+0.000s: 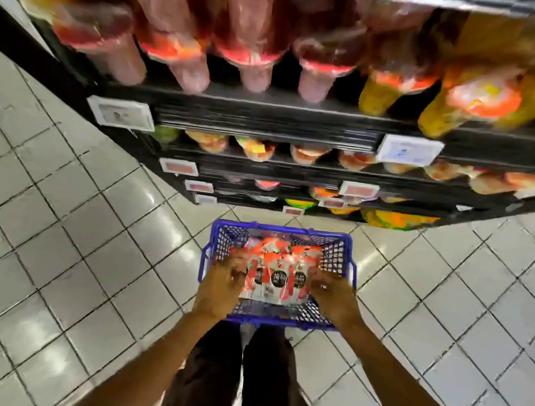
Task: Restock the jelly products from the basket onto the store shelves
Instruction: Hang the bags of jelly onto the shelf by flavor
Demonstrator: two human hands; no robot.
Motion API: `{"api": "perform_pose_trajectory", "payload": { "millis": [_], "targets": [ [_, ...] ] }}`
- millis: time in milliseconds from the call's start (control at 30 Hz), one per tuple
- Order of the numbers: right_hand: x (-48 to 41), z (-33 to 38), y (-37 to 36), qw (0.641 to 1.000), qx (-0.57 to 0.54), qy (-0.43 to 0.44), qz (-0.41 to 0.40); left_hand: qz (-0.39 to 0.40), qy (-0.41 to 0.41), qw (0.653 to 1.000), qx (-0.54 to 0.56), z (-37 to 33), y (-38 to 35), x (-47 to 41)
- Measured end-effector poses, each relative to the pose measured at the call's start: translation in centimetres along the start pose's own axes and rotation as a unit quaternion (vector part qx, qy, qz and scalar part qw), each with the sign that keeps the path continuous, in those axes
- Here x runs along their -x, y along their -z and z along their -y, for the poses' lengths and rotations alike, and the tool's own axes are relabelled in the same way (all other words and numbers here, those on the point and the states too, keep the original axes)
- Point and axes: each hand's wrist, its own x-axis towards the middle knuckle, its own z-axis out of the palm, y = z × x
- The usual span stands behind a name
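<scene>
The black shelves (267, 118) span 10 to 2 o'clock, stocked with blurred red and yellow pouches (256, 56). At 6 o'clock the blue basket (349, 252) sits on the tiled floor (64, 217), holding red-and-white jelly packs (277, 275). The left hand (223, 283) at their 9 o'clock and the right hand (332, 294) at 3 o'clock curl their fingers round the bundle's sides.

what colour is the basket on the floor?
It's a blue plastic mesh basket; head view shows it best.
</scene>
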Motion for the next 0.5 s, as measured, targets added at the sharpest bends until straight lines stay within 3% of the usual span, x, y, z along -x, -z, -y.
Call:
{"api": "perform_pose_trajectory", "payload": {
  "millis": [233, 333, 500],
  "targets": [
    [-13.2, -12.5, -10.1, 0.990, 0.051, -0.108, 0.075, 0.080, 0.177, 0.980, 0.040, 16.0, -11.8, -3.7],
    [-19.1, -17.2, -13.6, 0.986, 0.058, -0.132, 0.085, 0.067, 0.211, 0.974, 0.042, 21.7, -16.5, -6.9],
    [-27.0, -23.5, -19.8, 0.985, 0.004, -0.170, 0.024, 0.110, 0.245, 0.963, 0.027, 30.8, -23.8, -11.9]
  ]
}}
